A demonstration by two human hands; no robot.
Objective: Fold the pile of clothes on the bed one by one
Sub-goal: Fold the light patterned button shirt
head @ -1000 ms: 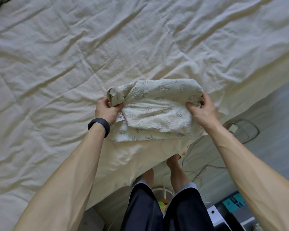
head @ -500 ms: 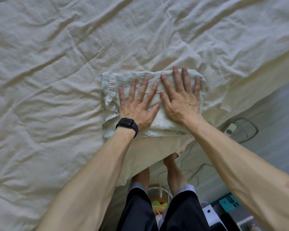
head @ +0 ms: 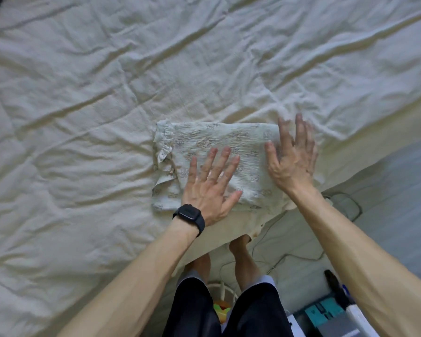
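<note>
A small pale printed garment (head: pixel 204 142) lies folded into a rectangle near the bed's front edge, with a ruffled hem on its left side. My left hand (head: pixel 208 183), with a black watch on the wrist, lies flat with spread fingers on the garment's lower middle. My right hand (head: pixel 292 156) is open with straight fingers over the garment's right end; it is blurred. Neither hand grips the cloth.
The wrinkled cream bedspread (head: pixel 107 93) covers the bed. The bed edge runs diagonally at the lower right. Below it on the floor lie cables (head: pixel 345 205), a teal box (head: pixel 323 312) and my bare feet.
One second ago both hands held the garment's ends and folded it over. Then they pressed it flat side by side. Now the right hand has slid to the right end and the left hand sits lower.
</note>
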